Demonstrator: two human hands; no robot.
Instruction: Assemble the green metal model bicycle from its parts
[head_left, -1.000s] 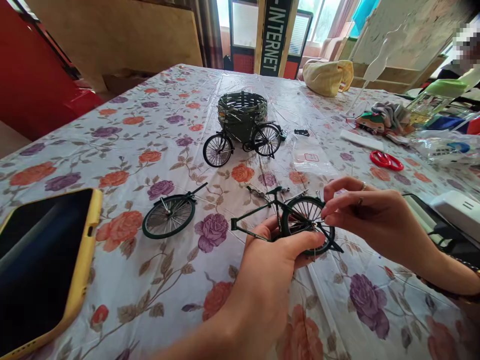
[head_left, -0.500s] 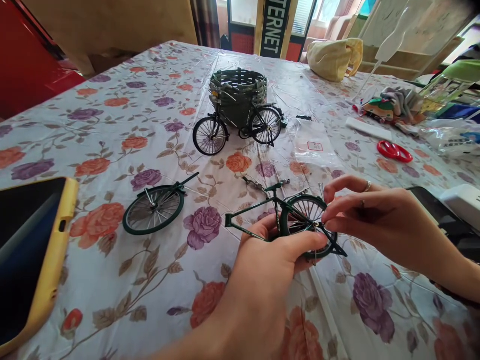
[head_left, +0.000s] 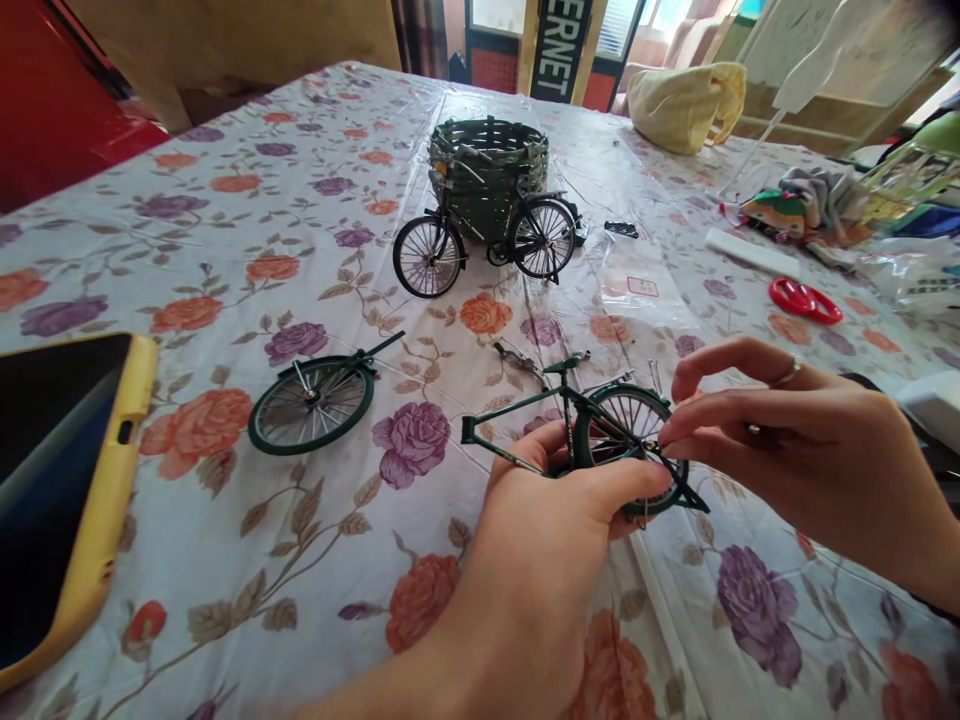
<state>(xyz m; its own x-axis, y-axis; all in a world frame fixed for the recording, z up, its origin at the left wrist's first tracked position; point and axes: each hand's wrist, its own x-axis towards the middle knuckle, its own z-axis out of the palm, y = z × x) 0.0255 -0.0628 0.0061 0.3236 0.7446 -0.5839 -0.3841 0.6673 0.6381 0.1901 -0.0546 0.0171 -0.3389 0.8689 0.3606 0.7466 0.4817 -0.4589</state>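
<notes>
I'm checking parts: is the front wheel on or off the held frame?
Off: the front wheel rests on the tablecloth, apart from the frame.

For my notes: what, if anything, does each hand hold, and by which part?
The left hand holds the green bicycle frame by its lower part and rear wheel. The right hand is at this wheel; any hold is unclear.

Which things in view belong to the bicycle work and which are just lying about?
In the work, it seems:
- green bicycle frame and rear wheel, in the left hand
- right hand, at that wheel
- loose wheel
- assembled bicycle, perhaps for reference

Lying about:
- phone
- yellow bag
- woven basket
</notes>
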